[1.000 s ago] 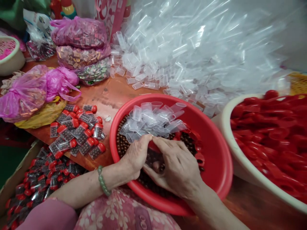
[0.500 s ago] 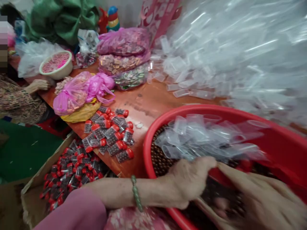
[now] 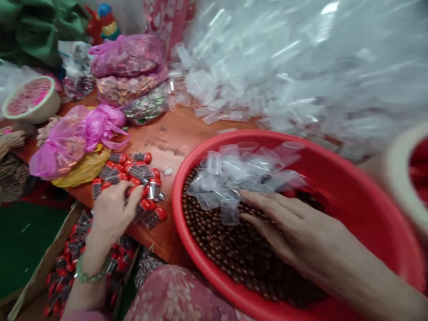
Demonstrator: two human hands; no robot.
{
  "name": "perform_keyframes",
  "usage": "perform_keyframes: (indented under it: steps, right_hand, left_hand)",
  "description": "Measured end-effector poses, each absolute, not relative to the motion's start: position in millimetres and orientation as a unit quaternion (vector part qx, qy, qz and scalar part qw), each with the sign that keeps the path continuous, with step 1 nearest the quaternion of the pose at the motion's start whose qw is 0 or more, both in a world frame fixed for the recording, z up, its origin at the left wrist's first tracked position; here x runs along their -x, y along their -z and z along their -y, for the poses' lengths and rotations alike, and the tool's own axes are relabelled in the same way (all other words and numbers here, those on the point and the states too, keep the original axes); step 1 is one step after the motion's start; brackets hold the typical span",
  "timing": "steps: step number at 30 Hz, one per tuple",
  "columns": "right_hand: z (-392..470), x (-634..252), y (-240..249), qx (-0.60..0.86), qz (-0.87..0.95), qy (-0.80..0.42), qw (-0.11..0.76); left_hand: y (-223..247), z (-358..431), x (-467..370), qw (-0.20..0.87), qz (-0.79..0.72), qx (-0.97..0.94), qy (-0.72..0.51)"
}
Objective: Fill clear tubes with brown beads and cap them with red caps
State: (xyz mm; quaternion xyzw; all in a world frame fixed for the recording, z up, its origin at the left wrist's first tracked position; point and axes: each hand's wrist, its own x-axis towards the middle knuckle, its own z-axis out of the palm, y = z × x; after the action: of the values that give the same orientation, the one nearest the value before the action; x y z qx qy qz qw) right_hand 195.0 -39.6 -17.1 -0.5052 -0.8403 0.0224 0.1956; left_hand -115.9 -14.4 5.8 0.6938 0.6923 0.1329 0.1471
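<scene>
Orange surface (image 3: pixel 180 122): red basin (image 3: pixel 179 200) presumably corrals rolling beads (image 3: pixel 240 249). Right hand (image 3: pixel 301 227): fingers parted beside clear tubes (image 3: pixel 230 165); left hand (image 3: pixel 113 209) over red-capped tubes (image 3: pixel 142 171), pinch unclear.

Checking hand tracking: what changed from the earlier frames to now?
The left hand left the red basin and moved left to the red-capped containers on the table; the right hand shifted to the clear containers in the basin. The hands, together before, are apart. Whether either grips anything is unclear. The pink bags stayed put.
</scene>
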Motion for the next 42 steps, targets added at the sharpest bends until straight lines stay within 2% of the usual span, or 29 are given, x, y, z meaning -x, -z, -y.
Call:
perform_keyframes:
  steps: [3,5,9,12,17,20,26,28,33,39,42]
  right_hand:
    - [38,-213,24,0.526,0.830,-0.061,0.178]
    - [36,-216,27,0.535,0.827,-0.097,0.143]
    - [32,-202,29,0.546,0.826,-0.129,0.063]
    - [27,-187,31,0.588,0.793,-0.158,0.033]
    - [21,-181,35,0.612,0.756,-0.226,0.045]
    - [23,-192,35,0.617,0.740,-0.260,0.059]
    - [35,-210,41,0.646,0.639,-0.399,0.126]
    - [37,-206,46,0.645,0.579,-0.478,0.142]
    - [36,-191,57,0.585,0.445,-0.669,0.108]
    - [34,-189,66,0.514,0.348,-0.780,0.077]
    - [34,-189,66,0.489,0.313,-0.809,0.086]
  left_hand:
    - [8,7,141,-0.024,-0.660,-0.742,-0.116]
    - [12,8,137,-0.049,-0.630,-0.758,-0.161]
    - [8,16,87,0.050,-0.530,-0.804,-0.263]
    - [4,16,44,0.114,-0.430,-0.863,-0.241]
    - [6,2,6,0.095,-0.382,-0.917,-0.061]
    - [10,-5,-1,0.075,-0.367,-0.927,-0.003]
    - [14,-6,-2,0.050,-0.371,-0.927,-0.003]
    - [14,-5,-2,0.044,-0.372,-0.927,-0.004]
    - [15,-7,-3,0.044,-0.367,-0.929,-0.002]
    - [17,-8,-1,0.068,-0.367,-0.928,-0.022]
    - [13,-6,5,0.125,-0.356,-0.925,-0.053]
